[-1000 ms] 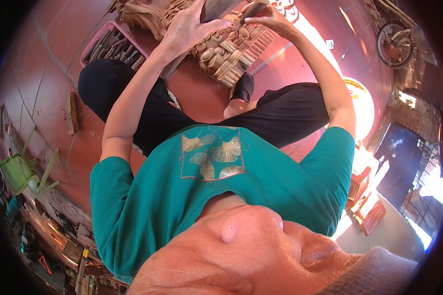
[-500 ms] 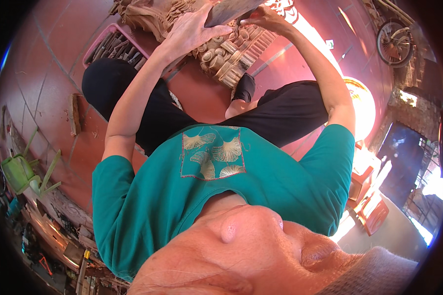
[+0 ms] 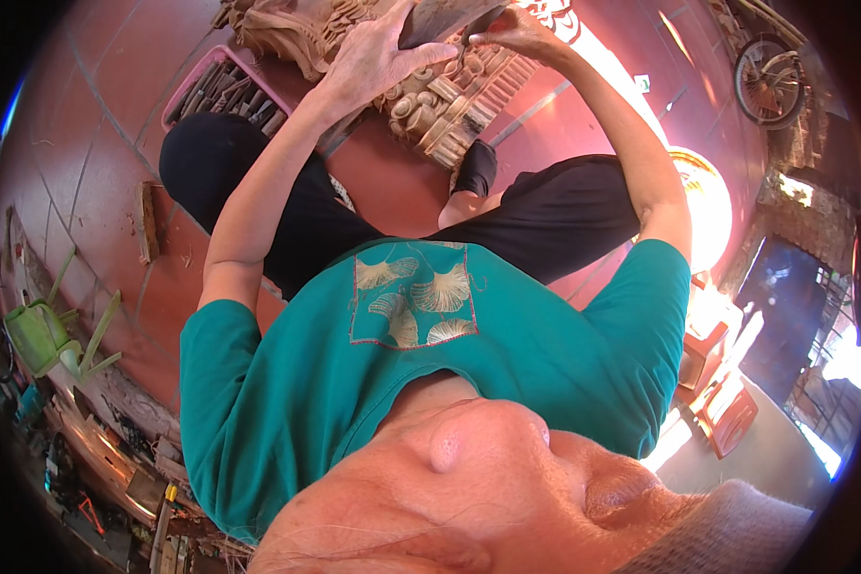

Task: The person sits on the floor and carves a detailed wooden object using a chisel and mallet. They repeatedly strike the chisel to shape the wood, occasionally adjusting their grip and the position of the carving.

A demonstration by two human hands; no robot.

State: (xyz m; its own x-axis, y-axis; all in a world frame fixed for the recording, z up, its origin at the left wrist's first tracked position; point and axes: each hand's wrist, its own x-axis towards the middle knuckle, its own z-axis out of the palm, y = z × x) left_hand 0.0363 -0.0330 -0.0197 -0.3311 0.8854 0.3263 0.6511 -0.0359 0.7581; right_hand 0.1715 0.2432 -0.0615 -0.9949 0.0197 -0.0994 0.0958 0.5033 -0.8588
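Note:
At the top edge of the view, my left hand (image 3: 373, 59) grips a smooth, flat grey-brown piece (image 3: 440, 21), with the thumb stretched along its lower side. My right hand (image 3: 524, 34) is at the piece's right end, its thumb and fingers bent together. Something thin and dark shows beside that thumb, too small to name. Part of the flat piece is cut off by the frame. Below both hands lies a carved wooden panel (image 3: 429, 117) with raised scrolls and ridges, near my crossed legs.
A pink tray (image 3: 174, 103) of dark-handled tools stands left of the panel. A wood offcut (image 3: 146, 222) lies on the red tiles (image 3: 96, 172). Far left is a green plastic object (image 3: 38, 337). A spoked wheel (image 3: 768, 82) and orange plastic stools (image 3: 722, 416) stand to the right.
Both hands stay almost in place. The flat piece has shifted slightly, and the thin dark thing by my right thumb shows a little more clearly.

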